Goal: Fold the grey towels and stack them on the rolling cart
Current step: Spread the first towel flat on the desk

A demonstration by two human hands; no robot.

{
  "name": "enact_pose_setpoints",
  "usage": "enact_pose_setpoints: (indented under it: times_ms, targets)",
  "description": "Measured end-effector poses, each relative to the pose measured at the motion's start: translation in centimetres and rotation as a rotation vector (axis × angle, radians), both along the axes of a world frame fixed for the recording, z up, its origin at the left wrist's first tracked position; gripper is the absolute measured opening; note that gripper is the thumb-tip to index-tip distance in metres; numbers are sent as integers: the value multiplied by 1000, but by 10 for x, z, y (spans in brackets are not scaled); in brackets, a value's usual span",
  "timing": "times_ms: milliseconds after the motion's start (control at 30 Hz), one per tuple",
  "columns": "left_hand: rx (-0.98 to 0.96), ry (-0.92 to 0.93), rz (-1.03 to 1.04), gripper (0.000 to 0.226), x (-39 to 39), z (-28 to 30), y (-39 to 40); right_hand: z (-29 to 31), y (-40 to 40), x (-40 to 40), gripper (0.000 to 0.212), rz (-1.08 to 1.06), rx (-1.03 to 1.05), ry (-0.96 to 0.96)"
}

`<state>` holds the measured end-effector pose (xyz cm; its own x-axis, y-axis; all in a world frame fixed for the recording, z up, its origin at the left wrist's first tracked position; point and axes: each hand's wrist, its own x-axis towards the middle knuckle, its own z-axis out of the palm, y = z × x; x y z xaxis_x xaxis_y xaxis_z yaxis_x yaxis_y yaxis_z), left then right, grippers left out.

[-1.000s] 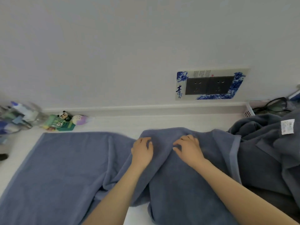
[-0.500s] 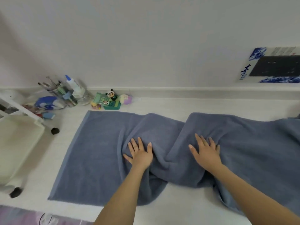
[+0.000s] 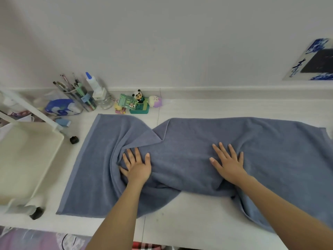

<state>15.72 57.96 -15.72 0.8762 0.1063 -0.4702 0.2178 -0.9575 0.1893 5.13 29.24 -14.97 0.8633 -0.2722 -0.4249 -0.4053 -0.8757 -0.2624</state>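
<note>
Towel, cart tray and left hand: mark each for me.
towel [image 3: 189,141], head view, flat middle of the cloth.
cart tray [image 3: 27,156], head view, bare cream floor of the tray.
left hand [image 3: 137,167], head view, back of the hand.

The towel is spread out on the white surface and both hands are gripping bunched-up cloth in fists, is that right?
Not quite. The towel does lie on the white surface, but the head view shows the left hand and right hand pressing flat on it with fingers straight, not gripping in fists.
</note>
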Motion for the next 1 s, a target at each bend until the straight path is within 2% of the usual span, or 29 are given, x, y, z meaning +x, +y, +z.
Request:
enact_pose_setpoints:
  times_ms: [100, 200, 267, 367, 467, 533, 633, 667, 733, 833, 900, 1000]
  targets:
    - [-51, -95, -61, 67, -7, 2, -6, -3, 2, -1, 63, 8, -52, -29]
    - [-67, -186, -214, 67, -24, 1, -21, -8, 13, -7, 82, 34, -125, -57]
    - [-30, -226, -305, 70, -32, -6, -24, -12, 17, -8, 88, 26, -159, -61]
    - [47, -290, -367, 77, -31, -18, -13, -14, 19, -3, 83, 46, -168, -61]
    - [73, -295, -352, 77, -17, -21, -4, -11, 14, 3, 75, 103, -31, -79]
    - [76, -234, -315, 72, -7, -15, -8, -5, 9, 0, 70, 4, 48, -238]
    - [8, -221, -334, 65, -15, -1, -35, -2, 5, -24, 62, -303, -68, -395]
    - [-31, -224, -384, 64, -24, 0, -46, -3, 4, -35, 66, -364, -99, -386]
    - [-54, -193, -464, 65, -39, -2, -60, -12, 0, -55, 79, -323, -113, -308]
    - [24, -179, -493, 80, -35, -12, -55, -27, -34, -76, 79, -224, -168, -229]
    - [27, -159, -515, 74, -23, -14, -52, -28, -65, -76, 80, -186, -198, -212]
    - [-37, -98, -531, 61, -3, -7, -59, -23, -100, -57, 84, -111, -137, -119]
